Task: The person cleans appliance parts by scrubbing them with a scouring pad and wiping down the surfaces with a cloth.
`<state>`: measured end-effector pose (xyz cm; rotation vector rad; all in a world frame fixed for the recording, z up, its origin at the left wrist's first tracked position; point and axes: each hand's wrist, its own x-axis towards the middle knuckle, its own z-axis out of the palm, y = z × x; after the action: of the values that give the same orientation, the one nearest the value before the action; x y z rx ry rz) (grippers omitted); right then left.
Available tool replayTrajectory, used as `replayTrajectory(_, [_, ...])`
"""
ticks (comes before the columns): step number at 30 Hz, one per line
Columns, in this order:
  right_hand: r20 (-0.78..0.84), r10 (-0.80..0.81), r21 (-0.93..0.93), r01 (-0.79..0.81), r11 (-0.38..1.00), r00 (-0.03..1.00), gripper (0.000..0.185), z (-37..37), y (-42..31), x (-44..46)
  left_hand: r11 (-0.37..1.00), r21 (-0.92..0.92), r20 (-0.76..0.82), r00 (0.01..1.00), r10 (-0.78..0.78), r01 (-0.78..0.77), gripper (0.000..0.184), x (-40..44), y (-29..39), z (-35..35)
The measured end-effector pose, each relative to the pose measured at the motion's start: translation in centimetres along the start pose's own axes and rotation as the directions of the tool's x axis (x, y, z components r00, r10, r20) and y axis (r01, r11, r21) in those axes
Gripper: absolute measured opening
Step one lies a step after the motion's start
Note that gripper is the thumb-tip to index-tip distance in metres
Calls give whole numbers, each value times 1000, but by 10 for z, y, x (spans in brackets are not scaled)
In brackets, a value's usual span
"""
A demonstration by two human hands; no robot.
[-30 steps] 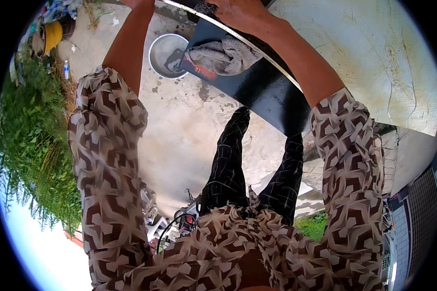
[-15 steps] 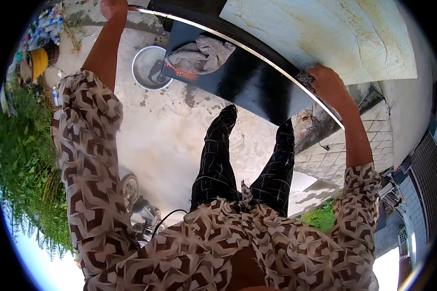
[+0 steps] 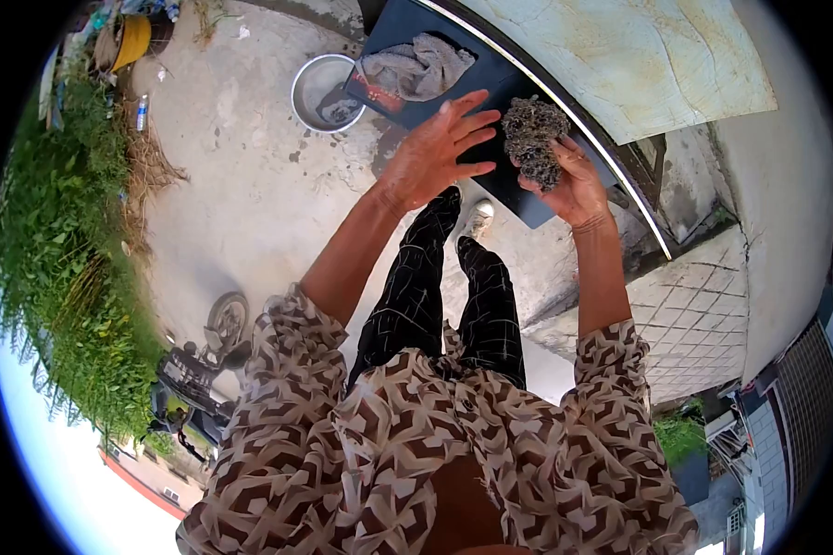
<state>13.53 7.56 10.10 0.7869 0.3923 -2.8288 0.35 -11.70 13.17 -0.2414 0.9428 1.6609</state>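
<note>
"Wiry clump (image 3: 535,134): where are we holding it?"
"We're gripping it in our right hand (image 3: 578,191), above the dark panel (image 3: 504,79); our left hand (image 3: 428,155) is hanging splayed and empty, just to its left."

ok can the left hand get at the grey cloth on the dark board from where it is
Probably yes: the left hand looks empty and open, and the grey cloth lies nearby on the dark board, with nothing visible blocking the way between them.
</note>
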Motion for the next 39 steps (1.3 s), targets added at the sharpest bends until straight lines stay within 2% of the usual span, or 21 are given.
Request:
replayTrajectory(2, [-77, 35, -202, -50, 978, 996, 39, 17, 33, 3, 997, -49, -100, 993, -60, 55, 54, -19, -35, 16])
replayTrajectory(3, [-80, 47, -306, -69, 950, 996, 45, 23, 47, -1, 993, -115, -240, 971, -18, -10, 39, -22, -57, 16])
replayTrajectory(6, [-130, 48, -513, -109, 851, 990, 51, 37, 78, -20, 950, -242, -320, 941, 114, -197, 31, -48, -87, -11])
replayTrajectory(7, [-154, 14, -608, -106, 787, 988, 56, 32, 87, -26, 925, -268, -425, 895, 137, -269, 27, -55, -89, -16])
replayTrajectory(10, [-245, 84, -655, -229, 720, 966, 56, 19, 93, -36, 902, -198, -568, 795, 214, -384, 25, -81, -86, -50])
replayTrajectory(11, [-269, 86, -667, -250, 701, 959, 55, 20, 97, -37, 915, -151, -593, 775, 219, -374, 25, -94, -81, -65])
replayTrajectory(12, [-295, 84, -678, -270, 684, 952, 53, 22, 100, -37, 872, -216, -629, 745, 220, -439, 26, -100, -77, -76])
replayTrajectory(14, [-337, 85, -676, -304, 672, 938, 50, 20, 112, -25, 862, -192, -640, 725, 253, -470, 27, -116, -68, -107])
replayTrajectory(15, [-354, 90, -665, -319, 676, 931, 49, 14, 118, -17, 857, -178, -689, 683, 243, -484, 27, -119, -64, -119])
replayTrajectory(21, [-442, -35, -615, -275, 739, 896, 47, 33, 152, 58, 862, -247, -663, 726, 183, -443, 46, -149, -25, -198])
replayTrajectory(24, [-527, -146, -701, -332, 631, 837, 48, 31, 172, 118, 868, -279, -644, 751, 148, -411, 51, -156, 6, -250])
replayTrajectory(25, [-518, -148, -708, -325, 627, 842, 55, 11, 183, 142, 877, -278, -626, 766, 143, -392, 50, -162, 13, -270])
replayTrajectory(26, [-515, -214, -798, -373, 474, 830, 64, -9, 194, 170, 888, -274, -603, 785, 140, -369, 49, -163, 22, -291])
replayTrajectory(27, [-499, -274, -855, -416, 308, 822, 74, -21, 198, 197, 891, -283, -637, 764, 103, -356, 46, -167, 41, -290])
replayTrajectory(28, [-346, -530, -884, -459, -93, 774, 83, -37, 196, 223, 903, -269, -633, 768, 95, -334, 45, -170, 47, -309])
replayTrajectory(29, [-92, -676, -714, -521, -467, 732, 93, -52, 190, 237, 914, -266, -628, 774, 78, -307, 44, -172, 49, -328])
replayTrajectory(31, [-81, -724, -659, -582, -477, 685, 101, -42, 165, 263, 914, -271, -630, 773, 68, -302, 40, -171, 57, -354])
replayTrajectory(34, [-192, -792, -523, -743, -417, 579, 87, -6, 154, 287, 885, -335, -641, 767, 37, -323, 40, -164, 46, -390])
replayTrajectory(37, [8, -749, -862, -375, -341, 662, 68, -72, 132, 303, 867, -384, -652, 758, -11, -317, 39, -150, 35, -394])
replayTrajectory(38, [-101, -705, -985, -171, -29, 702, 61, -51, 150, 316, 863, -389, -667, 745, -23, -322, 39, -140, 33, -399])
replayTrajectory(39, [-206, -617, -949, -1, 317, 760, 54, -14, 183, 317, 862, -401, -669, 742, -46, -309, 41, -135, 22, -406])
